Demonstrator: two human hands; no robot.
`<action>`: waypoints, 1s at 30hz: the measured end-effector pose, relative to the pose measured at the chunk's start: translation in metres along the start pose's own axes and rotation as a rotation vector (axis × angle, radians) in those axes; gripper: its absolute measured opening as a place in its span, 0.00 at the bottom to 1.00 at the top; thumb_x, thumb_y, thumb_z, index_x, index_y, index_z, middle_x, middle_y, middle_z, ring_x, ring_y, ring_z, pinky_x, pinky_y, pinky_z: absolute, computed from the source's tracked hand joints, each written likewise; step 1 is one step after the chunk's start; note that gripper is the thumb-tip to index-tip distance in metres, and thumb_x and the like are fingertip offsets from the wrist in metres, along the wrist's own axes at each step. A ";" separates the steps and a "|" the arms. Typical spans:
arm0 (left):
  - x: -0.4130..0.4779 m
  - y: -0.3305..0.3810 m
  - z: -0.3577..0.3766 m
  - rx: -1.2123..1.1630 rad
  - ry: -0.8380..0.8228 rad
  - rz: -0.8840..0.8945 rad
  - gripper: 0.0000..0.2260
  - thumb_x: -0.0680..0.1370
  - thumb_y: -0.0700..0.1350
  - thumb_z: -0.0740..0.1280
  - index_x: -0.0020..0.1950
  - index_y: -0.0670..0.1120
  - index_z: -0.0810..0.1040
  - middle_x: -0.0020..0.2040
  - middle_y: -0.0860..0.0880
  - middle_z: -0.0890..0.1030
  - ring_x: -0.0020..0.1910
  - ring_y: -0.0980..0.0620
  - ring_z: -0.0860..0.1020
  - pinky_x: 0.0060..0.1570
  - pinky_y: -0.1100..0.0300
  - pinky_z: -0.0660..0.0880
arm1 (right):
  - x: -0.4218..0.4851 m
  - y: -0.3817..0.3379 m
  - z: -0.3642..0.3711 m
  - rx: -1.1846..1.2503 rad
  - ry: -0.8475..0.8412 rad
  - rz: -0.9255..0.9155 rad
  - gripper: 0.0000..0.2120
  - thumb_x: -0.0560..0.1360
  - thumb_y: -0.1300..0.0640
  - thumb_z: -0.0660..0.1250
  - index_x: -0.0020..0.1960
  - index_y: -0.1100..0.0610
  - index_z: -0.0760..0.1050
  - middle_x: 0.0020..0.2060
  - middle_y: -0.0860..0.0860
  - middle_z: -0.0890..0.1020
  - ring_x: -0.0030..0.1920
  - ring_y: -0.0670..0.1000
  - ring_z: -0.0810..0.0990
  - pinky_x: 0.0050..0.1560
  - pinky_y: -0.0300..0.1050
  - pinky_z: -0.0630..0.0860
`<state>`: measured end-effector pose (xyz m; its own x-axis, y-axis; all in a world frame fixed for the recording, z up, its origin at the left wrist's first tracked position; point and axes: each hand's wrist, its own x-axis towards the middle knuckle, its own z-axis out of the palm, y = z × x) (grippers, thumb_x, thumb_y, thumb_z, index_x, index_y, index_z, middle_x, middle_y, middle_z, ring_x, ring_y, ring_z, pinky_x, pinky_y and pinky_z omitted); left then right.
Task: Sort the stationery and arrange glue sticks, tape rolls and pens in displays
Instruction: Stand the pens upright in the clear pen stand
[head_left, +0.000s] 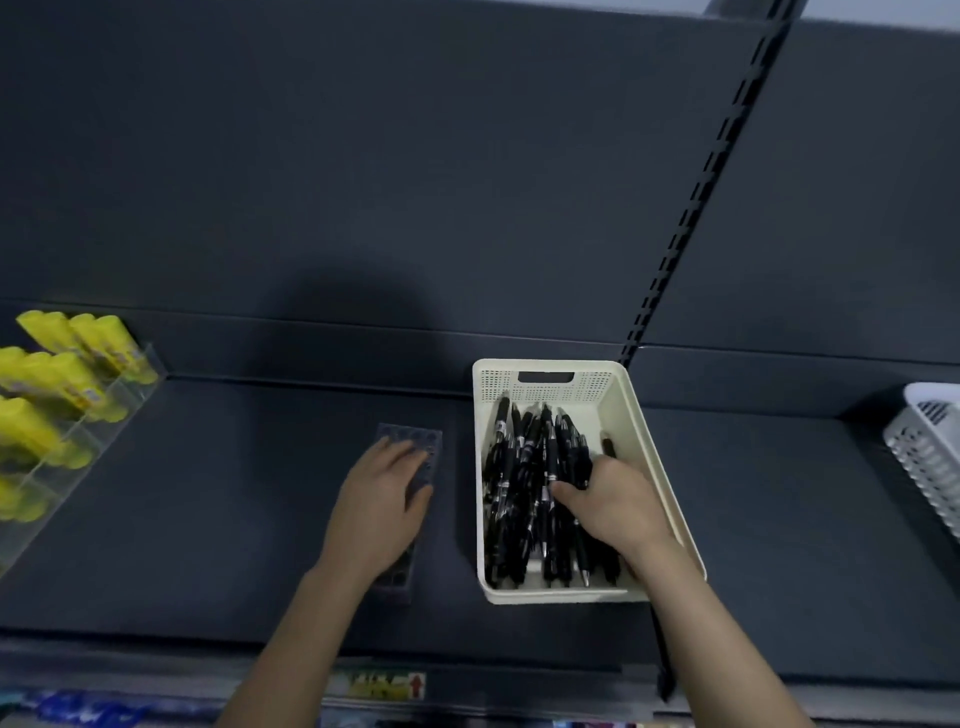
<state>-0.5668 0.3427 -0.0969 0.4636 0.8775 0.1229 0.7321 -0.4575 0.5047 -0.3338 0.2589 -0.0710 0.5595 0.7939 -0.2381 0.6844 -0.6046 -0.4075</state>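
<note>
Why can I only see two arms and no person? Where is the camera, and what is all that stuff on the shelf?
The camera sits on the person's head and looks down, so you see only their arms, as if through their own eyes. There is just this one picture. They stand at a dark shelf. The left hand rests flat on a dark pen holder full of round holes. The right hand reaches into a cream basket, and its fingers seem to close around some of the black pens piled inside. At the far left, yellow glue sticks stand in a clear display. At the far right is the edge of a white basket; what is in it is out of view.
</note>
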 end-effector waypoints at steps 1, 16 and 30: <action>0.000 -0.003 0.004 0.038 -0.008 0.001 0.18 0.77 0.45 0.66 0.65 0.40 0.76 0.66 0.42 0.75 0.68 0.39 0.70 0.69 0.47 0.65 | 0.001 0.001 0.000 0.020 -0.003 0.007 0.18 0.71 0.40 0.68 0.44 0.55 0.75 0.40 0.53 0.81 0.36 0.50 0.78 0.37 0.44 0.75; 0.013 0.009 0.026 0.209 0.027 -0.050 0.26 0.79 0.54 0.49 0.68 0.43 0.74 0.69 0.41 0.73 0.71 0.39 0.68 0.68 0.42 0.65 | -0.002 -0.004 0.002 0.112 -0.011 -0.138 0.10 0.72 0.56 0.69 0.47 0.59 0.71 0.42 0.52 0.77 0.35 0.50 0.77 0.31 0.40 0.70; 0.029 0.090 -0.030 -0.910 0.128 -0.191 0.06 0.79 0.47 0.64 0.55 0.53 0.77 0.51 0.54 0.81 0.49 0.59 0.81 0.52 0.61 0.78 | -0.021 -0.064 -0.046 1.138 -0.022 -0.137 0.06 0.71 0.69 0.69 0.48 0.63 0.76 0.31 0.53 0.80 0.31 0.52 0.79 0.34 0.47 0.78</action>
<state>-0.5025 0.3311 -0.0225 0.2781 0.9599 0.0351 0.0928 -0.0632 0.9937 -0.3683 0.2779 0.0005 0.4967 0.8563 -0.1413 -0.0868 -0.1129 -0.9898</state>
